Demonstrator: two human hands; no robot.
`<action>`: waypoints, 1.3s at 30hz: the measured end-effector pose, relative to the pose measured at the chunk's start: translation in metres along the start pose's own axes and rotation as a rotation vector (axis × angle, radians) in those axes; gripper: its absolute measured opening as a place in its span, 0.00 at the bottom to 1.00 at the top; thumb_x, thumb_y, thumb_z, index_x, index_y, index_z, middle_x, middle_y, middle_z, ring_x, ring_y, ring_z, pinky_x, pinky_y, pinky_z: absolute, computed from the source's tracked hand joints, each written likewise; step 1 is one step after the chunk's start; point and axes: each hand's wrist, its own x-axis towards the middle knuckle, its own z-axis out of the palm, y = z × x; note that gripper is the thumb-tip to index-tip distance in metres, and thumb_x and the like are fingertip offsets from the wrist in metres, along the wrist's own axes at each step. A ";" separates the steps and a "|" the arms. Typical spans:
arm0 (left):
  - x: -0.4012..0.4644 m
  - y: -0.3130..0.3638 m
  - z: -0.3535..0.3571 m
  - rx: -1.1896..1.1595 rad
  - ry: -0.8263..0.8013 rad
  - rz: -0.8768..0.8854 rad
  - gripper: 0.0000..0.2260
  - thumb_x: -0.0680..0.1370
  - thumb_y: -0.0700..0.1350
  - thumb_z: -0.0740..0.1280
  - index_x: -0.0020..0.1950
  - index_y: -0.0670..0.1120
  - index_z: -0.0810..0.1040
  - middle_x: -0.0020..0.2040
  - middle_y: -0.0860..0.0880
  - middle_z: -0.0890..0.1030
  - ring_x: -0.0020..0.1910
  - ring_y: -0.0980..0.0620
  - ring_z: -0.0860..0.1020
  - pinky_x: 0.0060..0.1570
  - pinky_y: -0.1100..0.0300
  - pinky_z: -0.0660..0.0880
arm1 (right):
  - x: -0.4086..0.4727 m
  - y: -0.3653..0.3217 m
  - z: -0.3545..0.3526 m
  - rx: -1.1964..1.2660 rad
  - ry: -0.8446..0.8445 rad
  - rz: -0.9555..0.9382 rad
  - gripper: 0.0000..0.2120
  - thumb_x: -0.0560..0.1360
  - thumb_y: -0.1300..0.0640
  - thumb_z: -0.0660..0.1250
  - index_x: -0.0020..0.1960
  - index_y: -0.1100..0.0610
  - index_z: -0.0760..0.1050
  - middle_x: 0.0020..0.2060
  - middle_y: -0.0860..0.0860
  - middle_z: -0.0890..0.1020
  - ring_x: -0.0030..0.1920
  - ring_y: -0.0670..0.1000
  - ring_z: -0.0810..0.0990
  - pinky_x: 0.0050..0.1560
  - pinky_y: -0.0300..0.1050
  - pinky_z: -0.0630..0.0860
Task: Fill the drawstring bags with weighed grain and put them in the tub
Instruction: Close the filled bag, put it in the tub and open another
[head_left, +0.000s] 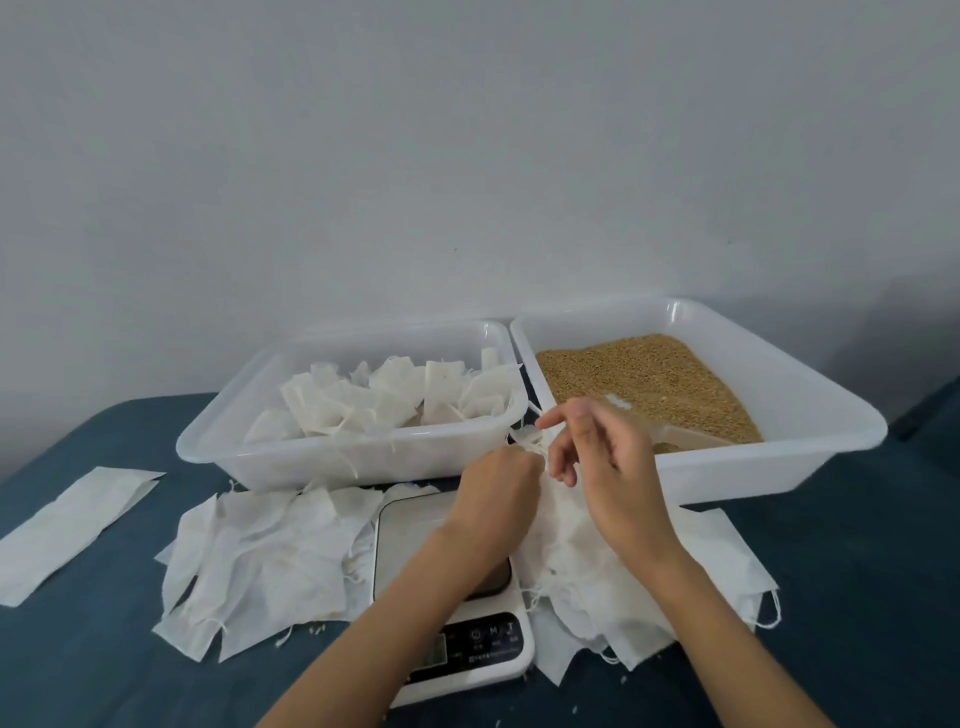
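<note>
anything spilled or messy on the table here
Yes. A few loose grains lie on the blue cloth near the scale, outside the grain tub. Empty bags lie in a loose, overlapping heap beside the scale.

Two bare forearms enter from the bottom edge, each ending in a bare hand: the left hand (496, 486) and the right hand (605, 467). No sleeve, cuff or glove covers either arm as far as the frame shows (the elbows and everything above them lie outside the picture). No watch, bracelet or ring is visible on the wrists or fingers. The fingers are slender with short nails, plainest on the right hand, though the picture is too soft for finer detail. The forearms are smooth, with no markings, tattoos or bandages that can be seen. Nothing else of the person appears.
</note>
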 end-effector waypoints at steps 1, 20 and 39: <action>-0.002 -0.002 -0.002 -0.024 -0.005 0.000 0.10 0.82 0.36 0.58 0.54 0.42 0.80 0.49 0.43 0.80 0.47 0.41 0.79 0.41 0.51 0.71 | 0.000 0.000 0.000 -0.001 0.000 -0.003 0.15 0.86 0.57 0.57 0.48 0.59 0.80 0.28 0.55 0.77 0.30 0.61 0.74 0.34 0.47 0.73; -0.072 -0.058 -0.022 -1.464 0.214 -0.236 0.06 0.82 0.41 0.70 0.55 0.43 0.86 0.48 0.44 0.87 0.45 0.48 0.83 0.48 0.58 0.79 | -0.026 0.016 0.031 -0.080 -0.220 0.079 0.03 0.78 0.61 0.71 0.49 0.54 0.81 0.40 0.50 0.84 0.42 0.52 0.84 0.48 0.40 0.79; -0.068 -0.063 -0.024 -1.832 0.196 -0.434 0.09 0.85 0.34 0.61 0.61 0.35 0.79 0.48 0.42 0.84 0.47 0.49 0.84 0.48 0.56 0.84 | -0.014 0.018 0.019 0.339 -0.219 0.485 0.14 0.78 0.56 0.70 0.58 0.65 0.82 0.51 0.63 0.84 0.48 0.59 0.83 0.52 0.51 0.82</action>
